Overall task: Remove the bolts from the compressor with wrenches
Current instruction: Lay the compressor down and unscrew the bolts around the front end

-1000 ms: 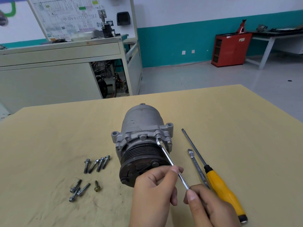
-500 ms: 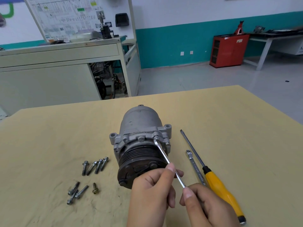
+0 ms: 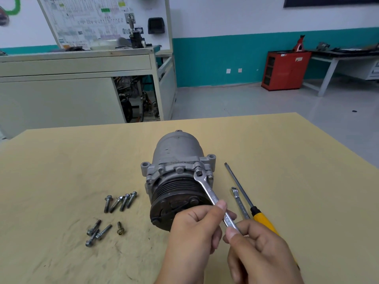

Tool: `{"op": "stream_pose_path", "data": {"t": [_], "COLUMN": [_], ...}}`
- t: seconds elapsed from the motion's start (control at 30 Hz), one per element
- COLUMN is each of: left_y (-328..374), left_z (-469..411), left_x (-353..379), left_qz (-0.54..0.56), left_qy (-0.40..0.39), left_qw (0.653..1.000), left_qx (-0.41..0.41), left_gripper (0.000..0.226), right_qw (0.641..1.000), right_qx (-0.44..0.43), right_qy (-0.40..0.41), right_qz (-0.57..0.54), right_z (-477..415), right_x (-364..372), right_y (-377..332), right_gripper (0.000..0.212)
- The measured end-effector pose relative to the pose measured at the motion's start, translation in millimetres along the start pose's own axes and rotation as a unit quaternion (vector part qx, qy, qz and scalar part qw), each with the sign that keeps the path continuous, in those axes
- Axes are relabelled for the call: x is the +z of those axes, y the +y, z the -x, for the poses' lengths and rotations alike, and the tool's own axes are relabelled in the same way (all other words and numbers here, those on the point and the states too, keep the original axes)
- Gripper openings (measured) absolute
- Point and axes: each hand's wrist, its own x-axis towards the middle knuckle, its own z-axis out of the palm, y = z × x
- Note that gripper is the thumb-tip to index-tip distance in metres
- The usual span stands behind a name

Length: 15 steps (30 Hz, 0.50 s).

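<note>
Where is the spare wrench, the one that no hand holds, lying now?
In the head view, the spare wrench lies on the table, right of the compressor, between it and the yellow-handled screwdriver, just beyond the right hand.

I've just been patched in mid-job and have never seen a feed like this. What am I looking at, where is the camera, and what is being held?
There is no machine here. A single camera worn on a person's head looks down at their two bare hands. On the yellow table lies a grey compressor, with its pulley end toward the camera. The left hand and right hand both grip one wrench, and its head sits on a bolt on the compressor's flange. Left of the compressor lie eight loose bolts. To its right lie a second wrench and a yellow-handled screwdriver.
</note>
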Motion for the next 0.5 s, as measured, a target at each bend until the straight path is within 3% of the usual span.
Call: {"op": "stream_pose_path", "data": {"t": [0.13,0.2,0.27,0.33,0.4,0.5], "left_y": [-1.7,-1.1,0.4,2.3,3.8,4.4], "left_z": [-0.3,-0.2,-0.9,-1.8,-2.1,-1.1], "left_x": [-3.4,-4.3,-4.0,-3.2,-2.1,-1.5], "left_qz": [0.036,0.054,0.075,0.096,0.112,0.119], "left_qy": [-0.006,-0.013,-0.027,-0.041,-0.049,-0.047], "left_qw": [0.999,0.998,0.997,0.994,0.991,0.990], "left_qx": [-0.004,-0.013,-0.025,-0.036,-0.046,-0.054], "left_gripper": [0.035,0.033,0.032,0.031,0.030,0.032], "right_qw": [0.995,0.982,0.943,0.897,0.842,0.849], "right_qx": [0.044,0.087,0.158,0.164,0.158,0.136], "right_qy": [-0.050,-0.079,-0.125,-0.178,-0.287,-0.311], "right_qz": [-0.072,-0.148,-0.264,-0.370,-0.429,-0.405], "right_z": [-1.9,-4.3,-6.8,-9.9,-12.9,-10.7], "right_x": [-6.4,-8.9,-10.4,-7.8,-10.9,-6.4], "right_y": [5.1,5.8,4.0,-0.2,-2.4,-10.9], "right_gripper": [0.037,0.031,0.037,0.040,0.033,0.021]}}
